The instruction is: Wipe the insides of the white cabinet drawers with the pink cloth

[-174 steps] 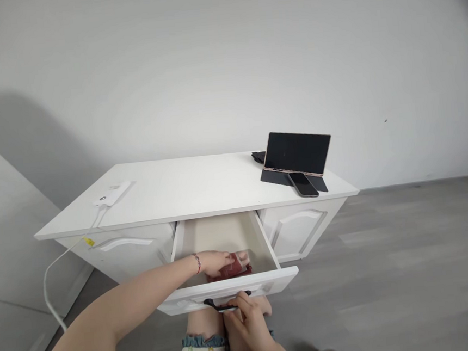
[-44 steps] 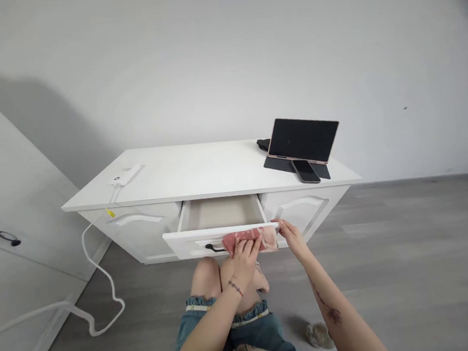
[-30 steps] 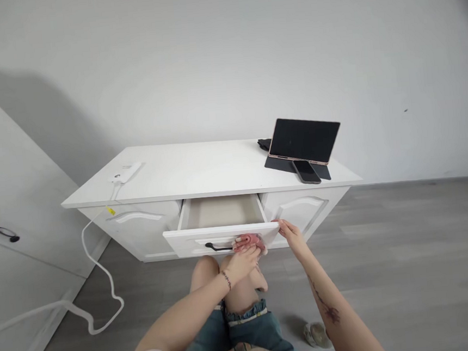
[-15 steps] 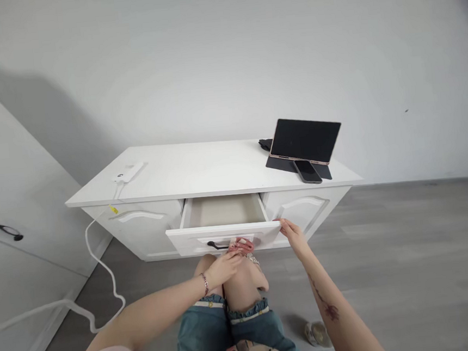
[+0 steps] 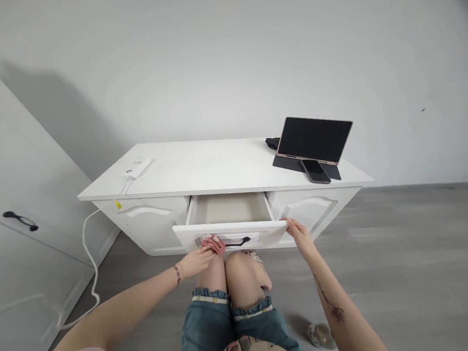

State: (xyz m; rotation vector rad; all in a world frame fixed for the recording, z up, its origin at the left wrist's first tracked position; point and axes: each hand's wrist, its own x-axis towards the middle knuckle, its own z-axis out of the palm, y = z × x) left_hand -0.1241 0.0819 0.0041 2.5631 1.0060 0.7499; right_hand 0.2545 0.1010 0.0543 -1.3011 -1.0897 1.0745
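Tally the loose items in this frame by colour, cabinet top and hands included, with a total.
Black or dark: 3, the tablet on its stand, the phone, and a dark item behind the tablet.
White: 1, the corded device on the cabinet top.
Pink: 1, the cloth in the left hand against the drawer front.
Total: 5.

tablet [image 5: 315,138] | phone [image 5: 316,171] | power bank [image 5: 136,168] | cable [image 5: 87,248]

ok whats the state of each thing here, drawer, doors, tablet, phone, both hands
drawer: pulled open
cabinet doors: shut
tablet: propped upright, screen dark
phone: flat, screen dark
left hand: pressing pink cloth on drawer front
right hand: gripping the drawer front's right corner
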